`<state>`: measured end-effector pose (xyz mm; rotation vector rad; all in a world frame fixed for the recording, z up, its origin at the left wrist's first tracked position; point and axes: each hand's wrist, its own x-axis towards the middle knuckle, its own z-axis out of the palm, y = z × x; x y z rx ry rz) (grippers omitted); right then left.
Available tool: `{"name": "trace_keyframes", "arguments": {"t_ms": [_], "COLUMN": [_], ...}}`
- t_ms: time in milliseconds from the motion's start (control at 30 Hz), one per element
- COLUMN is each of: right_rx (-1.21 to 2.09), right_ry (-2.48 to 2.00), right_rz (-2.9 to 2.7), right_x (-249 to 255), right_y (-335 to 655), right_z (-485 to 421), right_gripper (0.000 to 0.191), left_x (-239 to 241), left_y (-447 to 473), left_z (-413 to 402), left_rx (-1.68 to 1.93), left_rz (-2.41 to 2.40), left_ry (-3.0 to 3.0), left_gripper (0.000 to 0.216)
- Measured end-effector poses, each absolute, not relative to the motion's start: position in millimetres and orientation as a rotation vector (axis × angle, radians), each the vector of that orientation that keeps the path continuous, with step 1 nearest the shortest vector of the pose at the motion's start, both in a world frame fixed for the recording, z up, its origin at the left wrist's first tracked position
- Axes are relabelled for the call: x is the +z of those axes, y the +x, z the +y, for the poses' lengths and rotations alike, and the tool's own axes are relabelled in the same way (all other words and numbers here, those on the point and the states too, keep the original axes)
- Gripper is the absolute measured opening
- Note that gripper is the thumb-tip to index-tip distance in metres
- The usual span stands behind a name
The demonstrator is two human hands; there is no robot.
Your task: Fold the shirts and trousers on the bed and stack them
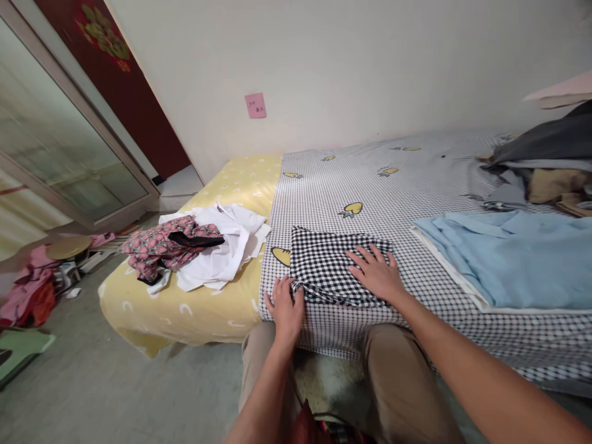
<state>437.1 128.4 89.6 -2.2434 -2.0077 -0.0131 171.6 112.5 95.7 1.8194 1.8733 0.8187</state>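
A folded black-and-white checked cloth [324, 262] lies near the front edge of the bed [416, 185], on a fine-checked sheet with yellow heart prints. My right hand [377, 271] lies flat on the cloth's right part, fingers spread. My left hand [285, 306] rests at the cloth's front left corner, fingers curled on the edge of the fabric. My knees in tan trousers are just below the bed edge.
A white garment [226, 246] and a pink floral garment [161, 246] lie on the yellow sheet [185, 308] to the left. A light blue cloth [509, 259] lies to the right, with a dark clothes heap [546, 160] behind it. Clutter covers the floor at far left [32, 290].
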Motion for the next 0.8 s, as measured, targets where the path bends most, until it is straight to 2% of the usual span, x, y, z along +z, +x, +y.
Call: {"name": "trace_keyframes", "arguments": {"t_ms": [267, 667, 800], "right_rx": [-0.012, 0.083, 0.129], "right_ry": [-2.260, -2.247, -2.226], "right_rz": [-2.001, -1.987, -1.980], "right_x": [93.4, 94.8, 99.5], "right_y": [434.8, 435.8, 435.0], "right_z": [128.0, 131.1, 130.9], "right_gripper": [0.070, 0.070, 0.066], "left_x": [93.3, 106.1, 108.1], "left_y": [172.2, 180.7, 182.1], "left_z": [110.6, 117.1, 99.1], "left_rx": [0.771, 0.704, 0.562], "left_rz": [1.887, 2.022, 2.037], "left_ry": [1.879, 1.854, 2.064], "left_gripper": [0.034, 0.028, 0.044]}}
